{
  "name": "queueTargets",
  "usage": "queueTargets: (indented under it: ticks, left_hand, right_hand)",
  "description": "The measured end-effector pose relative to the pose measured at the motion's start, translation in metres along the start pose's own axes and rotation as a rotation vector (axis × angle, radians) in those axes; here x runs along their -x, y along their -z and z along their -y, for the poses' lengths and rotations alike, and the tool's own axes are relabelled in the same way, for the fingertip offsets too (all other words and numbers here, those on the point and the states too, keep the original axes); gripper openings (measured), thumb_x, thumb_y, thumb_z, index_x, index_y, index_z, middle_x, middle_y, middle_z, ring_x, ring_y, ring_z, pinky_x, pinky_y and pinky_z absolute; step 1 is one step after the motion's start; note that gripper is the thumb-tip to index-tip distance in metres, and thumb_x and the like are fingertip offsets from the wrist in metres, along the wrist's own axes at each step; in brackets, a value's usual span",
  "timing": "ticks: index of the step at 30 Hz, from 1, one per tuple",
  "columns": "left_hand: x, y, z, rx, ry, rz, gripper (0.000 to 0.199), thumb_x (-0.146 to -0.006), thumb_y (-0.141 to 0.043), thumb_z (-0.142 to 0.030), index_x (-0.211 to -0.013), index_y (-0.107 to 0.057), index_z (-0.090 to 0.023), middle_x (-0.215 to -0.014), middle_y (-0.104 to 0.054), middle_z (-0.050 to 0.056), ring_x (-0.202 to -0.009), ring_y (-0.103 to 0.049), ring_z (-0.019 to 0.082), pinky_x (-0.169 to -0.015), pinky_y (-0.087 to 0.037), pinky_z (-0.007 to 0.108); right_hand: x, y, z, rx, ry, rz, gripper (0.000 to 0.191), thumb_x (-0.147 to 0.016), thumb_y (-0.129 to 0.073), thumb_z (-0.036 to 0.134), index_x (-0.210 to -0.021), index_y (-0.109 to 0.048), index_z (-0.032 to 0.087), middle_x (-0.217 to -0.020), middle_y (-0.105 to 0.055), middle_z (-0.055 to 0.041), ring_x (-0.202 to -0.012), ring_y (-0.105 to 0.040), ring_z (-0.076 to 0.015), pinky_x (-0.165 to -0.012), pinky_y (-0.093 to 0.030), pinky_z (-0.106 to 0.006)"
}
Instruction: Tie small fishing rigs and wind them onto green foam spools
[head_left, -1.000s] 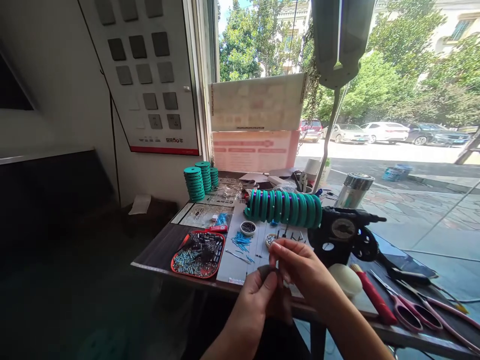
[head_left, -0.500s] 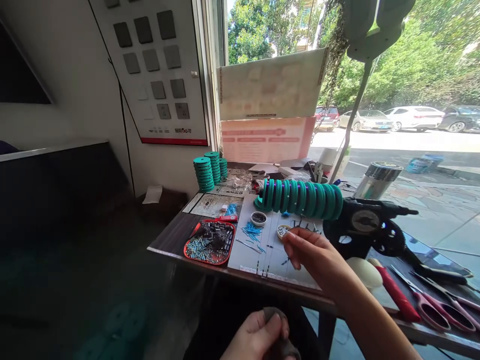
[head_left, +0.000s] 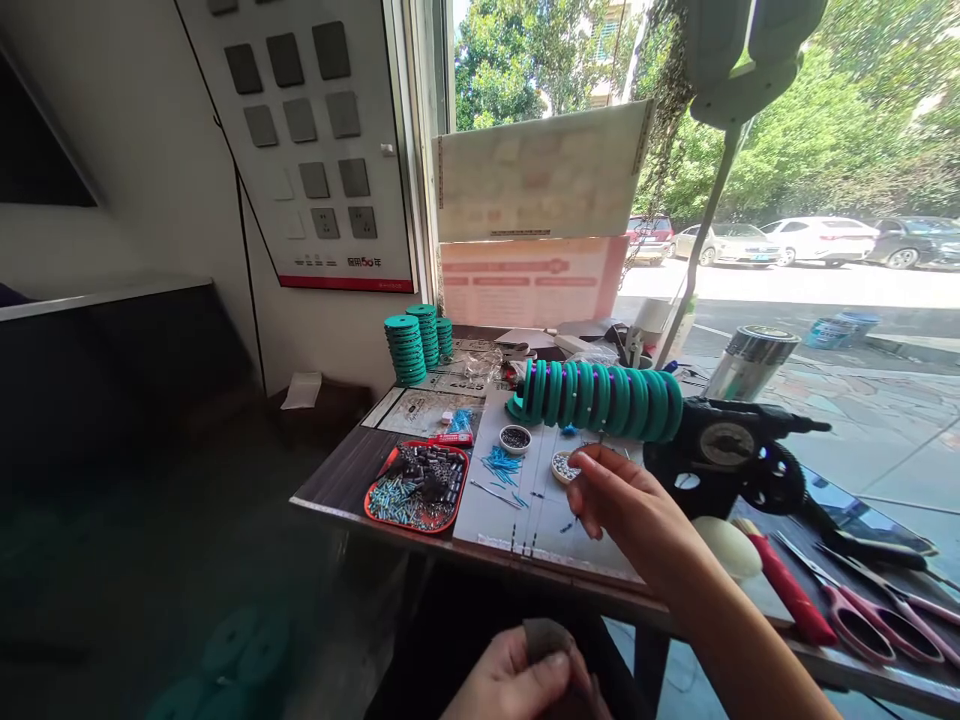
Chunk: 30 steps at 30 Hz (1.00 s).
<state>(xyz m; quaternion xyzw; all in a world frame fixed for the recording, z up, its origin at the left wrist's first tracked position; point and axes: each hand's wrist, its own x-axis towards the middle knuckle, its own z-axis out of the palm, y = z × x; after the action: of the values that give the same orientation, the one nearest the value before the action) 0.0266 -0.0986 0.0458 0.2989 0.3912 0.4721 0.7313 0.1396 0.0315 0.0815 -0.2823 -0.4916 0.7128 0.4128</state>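
Low in front of me, my left hand is closed around a dark grey piece of cloth. Over the front of the table, my right hand has its thumb and forefinger pinched together; whatever lies between them is too small to make out. Its fingertips are just beside a small round dish of white beads and partly cover it. Left of that stands another dish with dark beads. Thin blue pieces lie loose on the pale board, close to a thin metal tool.
A red tray of small metal and blue parts sits at left. Green discs line a black winder-like device. More green discs are stacked behind. At right lie a red-handled brush, scissors and a pale ball.
The cloth in my left hand has shifted, with the fingers drawn closer together. My right hand stays almost in place by the white beads. The whole view has drifted slightly.
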Motion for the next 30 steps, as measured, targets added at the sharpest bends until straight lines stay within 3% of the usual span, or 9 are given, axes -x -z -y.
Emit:
queueTargets:
  ticks: [2, 3, 5, 7, 11, 16, 19, 22, 30]
  left_hand:
    - [-0.006, -0.006, -0.013, -0.156, -0.086, 0.012, 0.007, -0.064, -0.058, -0.015, -0.068, -0.063, -0.014, -0.081, -0.061, 0.006, -0.081, -0.052, 0.016, -0.071, -0.035, 0.024]
    - [-0.011, -0.009, -0.02, -0.183, -0.13, 0.002, 0.015, -0.062, -0.057, -0.01, -0.074, -0.063, -0.015, -0.082, -0.062, 0.005, -0.083, -0.052, 0.016, -0.073, -0.035, 0.025]
    - [-0.026, -0.014, -0.032, -0.122, -0.227, 0.027, 0.027, -0.065, -0.056, -0.012, -0.091, -0.059, -0.016, -0.077, -0.062, 0.004, -0.074, -0.055, 0.015, -0.074, -0.037, 0.027]
    - [-0.042, -0.019, -0.041, -0.032, -0.283, 0.012, 0.027, -0.073, -0.052, -0.025, -0.098, -0.052, -0.015, -0.072, -0.06, 0.003, -0.057, -0.055, 0.012, -0.063, -0.04, 0.027]
    - [-0.064, -0.028, -0.05, -0.077, -0.342, -0.123, 0.025, -0.078, -0.047, -0.037, -0.084, -0.051, -0.013, -0.062, -0.054, 0.0, -0.042, -0.046, 0.006, -0.043, -0.035, 0.019]
    - [-0.07, -0.033, -0.049, -0.168, -0.503, -0.162, 0.022, -0.078, -0.047, -0.033, -0.068, -0.048, -0.014, -0.052, -0.045, -0.003, -0.042, -0.041, 0.006, -0.04, -0.035, 0.018]
    - [-0.073, -0.032, -0.046, -0.253, -0.617, -0.19, 0.02, -0.077, -0.046, -0.027, -0.061, -0.045, -0.015, -0.046, -0.041, -0.005, -0.039, -0.036, 0.005, -0.038, -0.031, 0.018]
    - [-0.075, -0.028, -0.043, -0.325, -0.635, -0.215, 0.017, -0.077, -0.044, -0.024, -0.064, -0.049, -0.015, -0.042, -0.037, -0.007, -0.035, -0.031, 0.004, -0.037, -0.024, 0.018]
    - [-0.067, -0.024, -0.036, -0.289, -0.572, -0.256, 0.016, -0.077, -0.041, -0.023, -0.063, -0.047, -0.016, -0.039, -0.034, -0.008, -0.034, -0.026, 0.004, -0.035, -0.019, 0.017]
  right_hand:
    - [-0.001, 0.001, 0.002, 0.067, 0.058, -0.021, 0.026, -0.071, -0.061, 0.04, -0.067, -0.054, 0.016, -0.053, -0.055, 0.0019, -0.036, -0.038, -0.0046, -0.037, -0.023, -0.019]
    - [-0.002, 0.002, 0.003, 0.099, 0.08, -0.027, 0.025, -0.07, -0.062, 0.039, -0.065, -0.054, 0.015, -0.053, -0.053, 0.0028, -0.037, -0.037, -0.0042, -0.037, -0.023, -0.019]
    - [-0.003, 0.003, 0.005, 0.125, 0.082, -0.022, 0.023, -0.069, -0.064, 0.036, -0.063, -0.056, 0.015, -0.05, -0.048, 0.0048, -0.04, -0.036, -0.0048, -0.037, -0.024, -0.018]
    - [-0.002, 0.002, 0.008, 0.109, 0.055, 0.005, 0.022, -0.069, -0.064, 0.036, -0.063, -0.055, 0.016, -0.049, -0.047, 0.005, -0.039, -0.037, -0.0054, -0.035, -0.024, -0.018]
    - [-0.002, 0.001, 0.01, 0.094, 0.076, 0.039, 0.024, -0.07, -0.064, 0.034, -0.06, -0.054, 0.014, -0.047, -0.048, 0.0047, -0.034, -0.037, -0.0041, -0.033, -0.025, -0.017]
    - [-0.004, 0.001, 0.008, 0.026, 0.041, 0.084, 0.021, -0.069, -0.064, 0.034, -0.064, -0.057, 0.015, -0.041, -0.048, 0.0049, -0.03, -0.041, -0.0081, -0.027, -0.031, -0.019]
    - [-0.009, 0.002, 0.009, -0.142, -0.019, 0.083, 0.019, -0.067, -0.066, 0.032, -0.069, -0.06, 0.015, -0.048, -0.055, 0.0036, -0.028, -0.037, -0.0045, -0.027, -0.032, -0.016]
    - [-0.016, 0.001, 0.011, -0.274, -0.03, 0.071, 0.016, -0.064, -0.07, 0.026, -0.065, -0.061, 0.013, -0.049, -0.055, 0.0037, -0.03, -0.036, -0.0004, -0.03, -0.029, -0.011]
    - [-0.02, -0.007, 0.009, -0.273, 0.02, 0.042, 0.016, -0.064, -0.07, 0.026, -0.062, -0.062, 0.013, -0.044, -0.051, 0.0045, -0.031, -0.039, -0.0013, -0.032, -0.025, -0.012]
